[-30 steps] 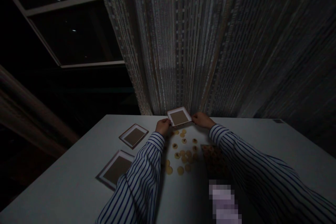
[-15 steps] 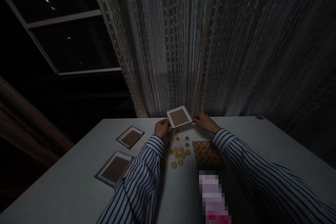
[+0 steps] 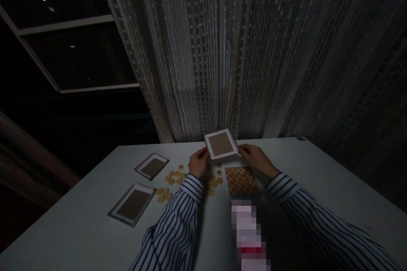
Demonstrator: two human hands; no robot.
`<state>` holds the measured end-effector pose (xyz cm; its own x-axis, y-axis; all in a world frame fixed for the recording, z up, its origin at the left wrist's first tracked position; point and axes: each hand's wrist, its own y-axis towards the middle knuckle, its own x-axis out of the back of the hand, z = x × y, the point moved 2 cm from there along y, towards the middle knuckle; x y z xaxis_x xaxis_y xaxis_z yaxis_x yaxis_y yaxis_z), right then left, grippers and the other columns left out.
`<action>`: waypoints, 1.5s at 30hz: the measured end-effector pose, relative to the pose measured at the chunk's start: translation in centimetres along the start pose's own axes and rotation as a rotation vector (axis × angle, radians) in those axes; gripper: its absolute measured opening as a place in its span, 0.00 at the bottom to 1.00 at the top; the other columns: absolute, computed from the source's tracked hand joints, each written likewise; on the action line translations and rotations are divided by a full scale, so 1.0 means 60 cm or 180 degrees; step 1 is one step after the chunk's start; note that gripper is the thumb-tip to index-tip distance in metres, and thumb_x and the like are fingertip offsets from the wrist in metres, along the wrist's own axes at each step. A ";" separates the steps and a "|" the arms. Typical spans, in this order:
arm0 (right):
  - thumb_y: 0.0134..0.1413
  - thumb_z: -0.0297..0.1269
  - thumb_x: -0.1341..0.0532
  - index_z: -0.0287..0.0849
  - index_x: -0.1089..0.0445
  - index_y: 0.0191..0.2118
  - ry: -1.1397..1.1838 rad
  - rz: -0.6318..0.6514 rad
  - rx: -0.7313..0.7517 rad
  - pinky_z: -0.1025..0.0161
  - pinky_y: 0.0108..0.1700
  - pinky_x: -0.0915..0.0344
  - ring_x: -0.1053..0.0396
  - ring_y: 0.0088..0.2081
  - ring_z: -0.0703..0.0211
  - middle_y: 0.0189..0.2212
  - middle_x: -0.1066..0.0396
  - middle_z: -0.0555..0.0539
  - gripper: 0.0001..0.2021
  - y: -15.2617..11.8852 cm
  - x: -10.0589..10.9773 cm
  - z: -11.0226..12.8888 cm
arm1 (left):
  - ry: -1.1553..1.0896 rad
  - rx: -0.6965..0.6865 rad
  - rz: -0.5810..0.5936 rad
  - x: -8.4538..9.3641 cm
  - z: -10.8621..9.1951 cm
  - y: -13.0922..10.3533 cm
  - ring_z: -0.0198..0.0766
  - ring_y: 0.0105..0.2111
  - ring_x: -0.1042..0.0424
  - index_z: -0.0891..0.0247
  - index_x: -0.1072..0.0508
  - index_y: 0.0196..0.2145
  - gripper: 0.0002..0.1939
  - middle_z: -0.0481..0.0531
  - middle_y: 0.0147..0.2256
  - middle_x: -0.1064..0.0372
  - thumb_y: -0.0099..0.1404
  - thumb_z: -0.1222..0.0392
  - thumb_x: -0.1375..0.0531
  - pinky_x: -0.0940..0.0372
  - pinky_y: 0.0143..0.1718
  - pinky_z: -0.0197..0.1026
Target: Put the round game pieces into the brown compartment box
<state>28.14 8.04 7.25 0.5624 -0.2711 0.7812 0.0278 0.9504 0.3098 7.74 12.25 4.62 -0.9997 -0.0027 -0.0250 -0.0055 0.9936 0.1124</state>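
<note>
Both hands, left (image 3: 199,163) and right (image 3: 256,159), grip the tray (image 3: 220,144) by its edges above the discs (image 3: 171,180); keep it level.

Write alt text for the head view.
Two hands, left hand and right hand, hold a brown square tray tilted over a white table. Below lie yellow round pieces, a patterned tray and two more brown trays.

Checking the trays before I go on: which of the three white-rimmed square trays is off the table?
The far tray, held between the left hand and right hand. The other two trays lie flat on the table, left.
</note>
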 end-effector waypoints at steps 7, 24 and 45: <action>0.57 0.35 0.51 0.40 0.28 0.42 0.0180 -0.0168 -0.0105 0.64 0.44 0.39 0.31 0.42 0.55 0.41 0.26 0.43 0.16 -0.048 0.001 -0.020 | -0.0024 0.0038 -0.0014 -0.023 -0.006 -0.039 0.39 0.39 0.27 0.69 0.25 0.39 0.13 0.56 0.38 0.25 0.55 0.71 0.42 0.35 0.46 0.42; 0.57 0.40 0.50 0.42 0.29 0.42 0.0459 -0.0991 0.0201 0.60 0.39 0.32 0.29 0.38 0.56 0.37 0.26 0.44 0.15 -0.114 -0.041 -0.088 | -0.0273 -0.0046 -0.0139 -0.045 0.060 -0.092 0.40 0.38 0.26 0.69 0.26 0.39 0.13 0.58 0.37 0.24 0.54 0.68 0.41 0.32 0.44 0.43; 0.54 0.36 0.46 0.44 0.28 0.42 0.0449 -0.1409 0.0027 0.66 0.25 0.31 0.28 0.28 0.61 0.34 0.24 0.46 0.12 -0.147 -0.050 -0.106 | -0.0178 -0.0274 0.0247 -0.049 0.082 -0.111 0.45 0.44 0.29 0.68 0.26 0.42 0.31 0.63 0.42 0.27 0.58 0.37 0.50 0.36 0.47 0.45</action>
<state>31.50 1.46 -1.27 0.6049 -0.6266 0.4915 0.2841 0.7464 0.6018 10.82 6.21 -0.95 -0.9943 0.0825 -0.0681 0.0673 0.9773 0.2010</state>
